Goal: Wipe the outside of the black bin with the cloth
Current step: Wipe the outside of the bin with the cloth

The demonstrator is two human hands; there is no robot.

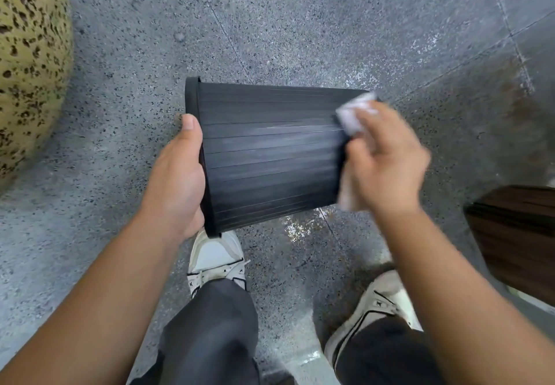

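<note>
The black ribbed bin (270, 156) is held sideways in the air above the floor, its rim to the left and its base to the right. My left hand (180, 174) grips the rim, thumb lying along the outside, fingers hidden inside. My right hand (387, 159) holds a white cloth (356, 114) bunched in its fingers and presses it against the bin's outer wall near the base. The hand and cloth are blurred. Part of the cloth hangs below the palm.
Speckled grey floor (300, 24) lies below, with a wet patch (303, 225) under the bin. My two white shoes (216, 258) stand beneath. A yellow speckled rounded object (30, 63) is at the left, a dark wooden piece (516, 234) at the right.
</note>
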